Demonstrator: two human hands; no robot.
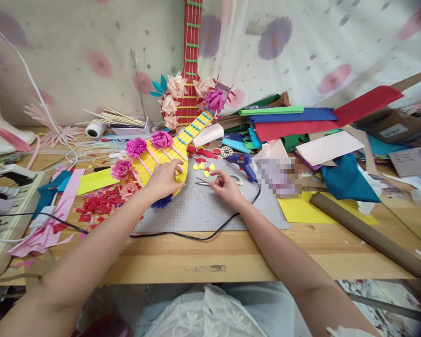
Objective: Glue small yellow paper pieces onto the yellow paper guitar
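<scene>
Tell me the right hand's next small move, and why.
Probably pick up the nearest yellow piece with the right hand: it lies loose on the mat, just beyond that hand, while the left hand is busy over the yellow instrument. Whether the right hand already pinches something small is hard to tell.

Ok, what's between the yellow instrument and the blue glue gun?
Head view: small yellow pieces on the gray mat, with red scraps and a round white disc farther back.
</scene>
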